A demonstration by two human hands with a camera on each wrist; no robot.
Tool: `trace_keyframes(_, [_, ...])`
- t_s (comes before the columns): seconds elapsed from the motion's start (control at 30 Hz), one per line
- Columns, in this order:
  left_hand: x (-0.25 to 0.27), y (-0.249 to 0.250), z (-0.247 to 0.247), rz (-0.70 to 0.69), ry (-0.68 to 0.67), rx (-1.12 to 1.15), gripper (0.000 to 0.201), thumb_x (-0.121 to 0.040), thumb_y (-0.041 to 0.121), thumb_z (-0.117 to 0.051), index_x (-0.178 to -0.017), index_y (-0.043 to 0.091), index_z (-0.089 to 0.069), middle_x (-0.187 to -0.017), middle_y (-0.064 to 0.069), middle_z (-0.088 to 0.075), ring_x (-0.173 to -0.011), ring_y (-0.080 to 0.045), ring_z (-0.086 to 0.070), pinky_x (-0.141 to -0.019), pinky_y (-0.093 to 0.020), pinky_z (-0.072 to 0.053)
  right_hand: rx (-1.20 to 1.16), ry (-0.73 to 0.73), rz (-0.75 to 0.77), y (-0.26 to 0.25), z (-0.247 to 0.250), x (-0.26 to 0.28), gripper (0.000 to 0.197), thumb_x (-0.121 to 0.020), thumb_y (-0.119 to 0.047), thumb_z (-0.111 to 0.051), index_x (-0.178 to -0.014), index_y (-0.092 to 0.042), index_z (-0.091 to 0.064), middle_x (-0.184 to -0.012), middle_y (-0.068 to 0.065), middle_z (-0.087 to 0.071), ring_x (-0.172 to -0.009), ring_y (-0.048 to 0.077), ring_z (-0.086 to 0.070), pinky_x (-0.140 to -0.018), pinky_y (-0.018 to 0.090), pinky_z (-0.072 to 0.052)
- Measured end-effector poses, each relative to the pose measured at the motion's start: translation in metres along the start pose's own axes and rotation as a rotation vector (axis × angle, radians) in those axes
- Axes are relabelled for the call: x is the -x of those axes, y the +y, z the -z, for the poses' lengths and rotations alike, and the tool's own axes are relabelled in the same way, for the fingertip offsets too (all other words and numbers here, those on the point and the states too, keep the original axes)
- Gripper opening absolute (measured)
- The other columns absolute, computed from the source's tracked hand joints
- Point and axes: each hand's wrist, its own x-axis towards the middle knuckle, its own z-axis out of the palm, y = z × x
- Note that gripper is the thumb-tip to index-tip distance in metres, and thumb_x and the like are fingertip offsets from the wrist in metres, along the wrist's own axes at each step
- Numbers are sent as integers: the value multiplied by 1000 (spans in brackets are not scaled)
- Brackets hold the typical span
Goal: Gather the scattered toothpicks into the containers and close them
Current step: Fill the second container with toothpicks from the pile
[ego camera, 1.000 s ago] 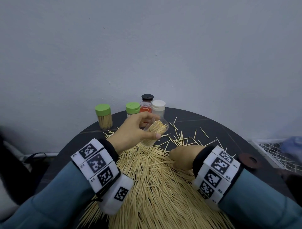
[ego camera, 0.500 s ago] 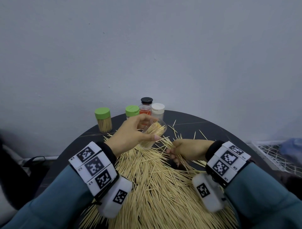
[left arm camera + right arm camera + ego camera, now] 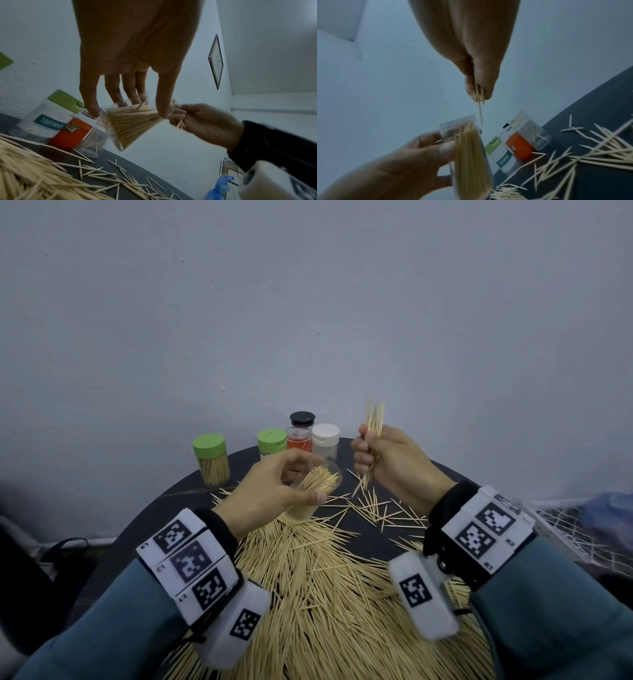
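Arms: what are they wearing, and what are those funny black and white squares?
Both arms wear teal-blue sleeves with black cuffs. The left wrist and right wrist each have a white band of blocks printed with black-and-white square code markers, plus a padded white box with one more marker.

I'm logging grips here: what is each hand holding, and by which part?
Left hand grips the open clear plastic toothpick container round its side wall. Right hand pinches a small bundle of wooden toothpicks near mid-length.

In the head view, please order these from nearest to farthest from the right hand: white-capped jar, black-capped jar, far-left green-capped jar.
From the right hand:
1. White-capped jar, just left of it.
2. Black-capped jar, further left, behind.
3. Far-left green-capped jar, at the table's left edge.
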Motion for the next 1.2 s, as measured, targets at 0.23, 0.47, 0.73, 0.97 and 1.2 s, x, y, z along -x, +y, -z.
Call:
trace_keyframes(0.23, [5,2,-10,-15,-132,-25,49,-74,16,-78,-119,25,-59,-100,17,-63,-85,14,-58,-67,-3,-44,-84,19,173,2,-16,7,26,-102,-6,-23,-87,-14,-43,-66,-2,-39,-48,4,-39,-50,16,-39])
trace_keyframes(0.47, [3,7,-11,-35,-97,165,42,-74,6,-75,-113,14,-61,-94,8,-66,-83,0,-63,-73,-11,-47,-15,-23,246,20,-26,21,19,-101,-9,-27,-95,-14,-45,-71,-5,-62,-65,1,-65,-59,17,-53])
trace_keyframes(0.73, [4,9,-8,-56,-50,198,45,-76,7,-74,-118,14,-61,-98,4,-66,-82,2,-62,-76,-11,-48,62,-108,221,26,-27,25,18,-100,-10,-32,-95,-13,-49,-102,3,-65,-83,-5,-64,-71,9,-48])
trace_keyframes(0.97, [4,8,-7,-34,-91,173,51,-75,8,-75,-123,17,-60,-113,-2,-66,-102,-7,-63,-83,-8,-46,215,8,204,24,-22,22,34,-102,-21,-28,-89,-15,-58,-106,-4,-66,-86,-11,-61,-69,4,-45])
trace_keyframes(1.2, [3,7,-6,-2,-33,249,46,-76,4,-73,-118,17,-60,-116,-8,-66,-105,-17,-63,-81,-14,-50,220,-46,176,26,-20,20,33,-101,-13,-30,-109,-22,-61,-108,-15,-63,-91,-16,-58,-78,4,-45])
